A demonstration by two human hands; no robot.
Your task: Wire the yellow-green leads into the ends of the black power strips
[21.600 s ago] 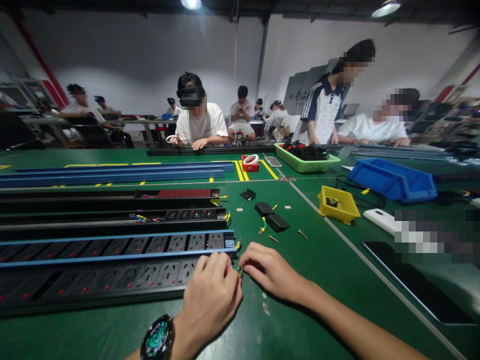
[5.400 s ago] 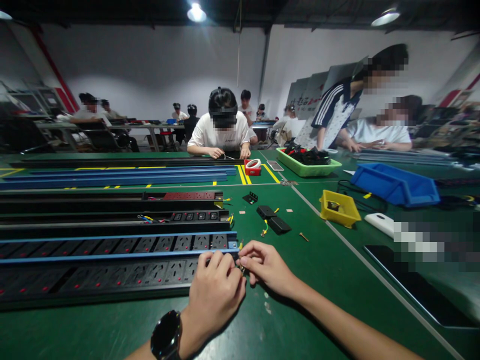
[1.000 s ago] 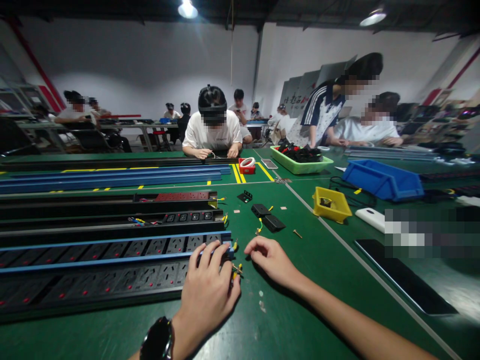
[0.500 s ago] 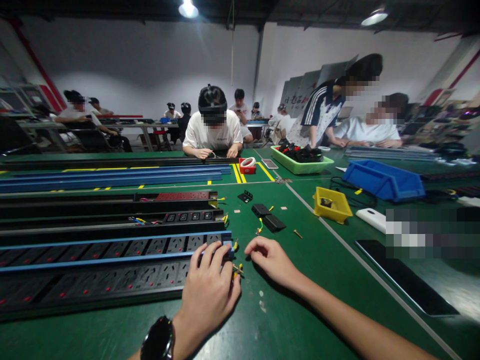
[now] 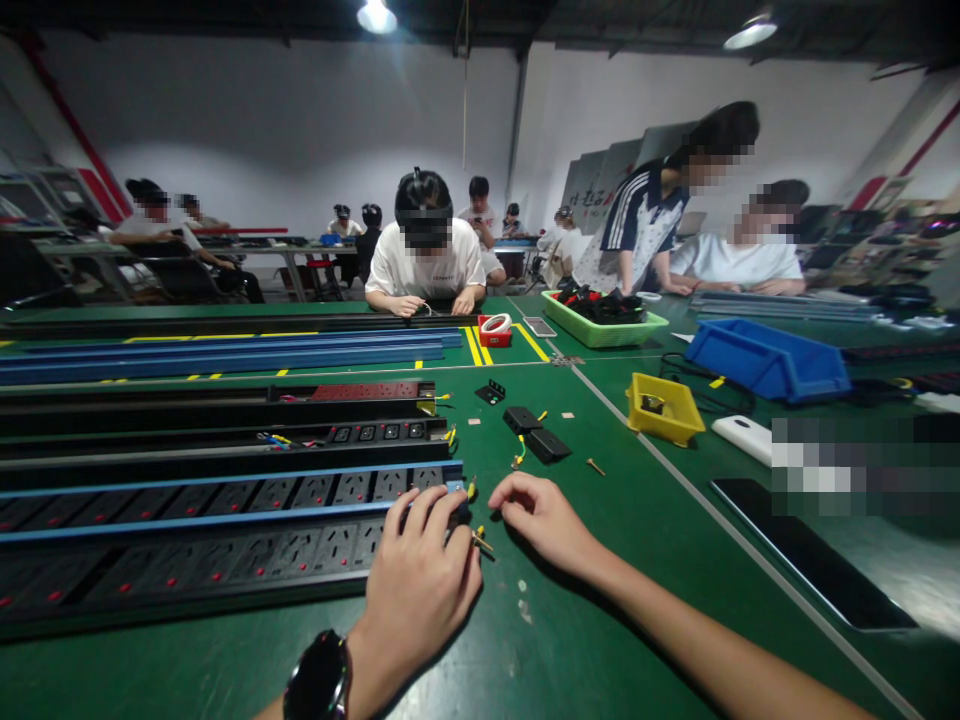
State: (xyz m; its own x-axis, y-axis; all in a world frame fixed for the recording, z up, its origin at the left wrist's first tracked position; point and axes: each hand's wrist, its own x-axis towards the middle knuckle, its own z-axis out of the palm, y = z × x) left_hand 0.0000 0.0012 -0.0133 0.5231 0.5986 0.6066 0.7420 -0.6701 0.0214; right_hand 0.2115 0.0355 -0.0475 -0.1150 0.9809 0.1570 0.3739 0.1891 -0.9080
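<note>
A worker's left hand (image 5: 416,585) presses curled fingers on the end of a black power strip (image 5: 225,560) at 6 o'clock on the green surface (image 5: 600,620), beside its yellow-tipped wires (image 5: 480,540). The right hand (image 5: 544,520), loosely curled and holding nothing, rests just at 3 o'clock of them.

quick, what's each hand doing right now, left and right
Left hand: fingers curled onto the end of the blue-edged power strip, gripping it.
Right hand: loosely curled beside the strip's end wires, holding nothing visible.
</note>
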